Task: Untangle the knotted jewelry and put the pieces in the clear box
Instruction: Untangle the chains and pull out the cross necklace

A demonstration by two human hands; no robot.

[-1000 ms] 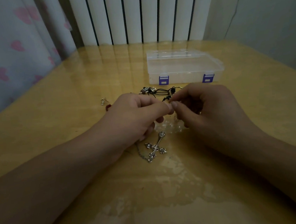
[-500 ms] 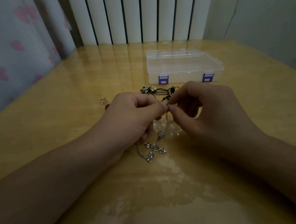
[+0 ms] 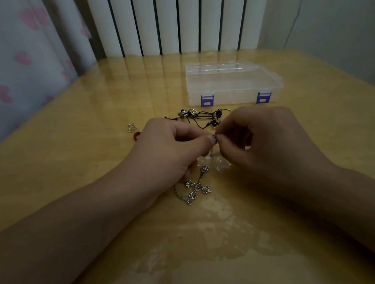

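Thin silver chain with a shiny cross charm (image 3: 197,185) on the yellow wooden table (image 3: 73,159), charm lying flat between both wrists. Pinched tight by left hand (image 3: 171,151) and right hand (image 3: 263,141), fingertips touching, to pick at a tiny knot. Closed clear plastic box (image 3: 233,84) well behind, waiting. Almost same as before; right hand a bit lower.

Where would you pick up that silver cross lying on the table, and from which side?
Probably from above, pinching the long shaft of the silver cross between thumb and finger. It lies flat on the table, so no side offers an edge, and the shaft is slimmer than the flowered tips. Its chain trails left under the left hand, so lift gently.
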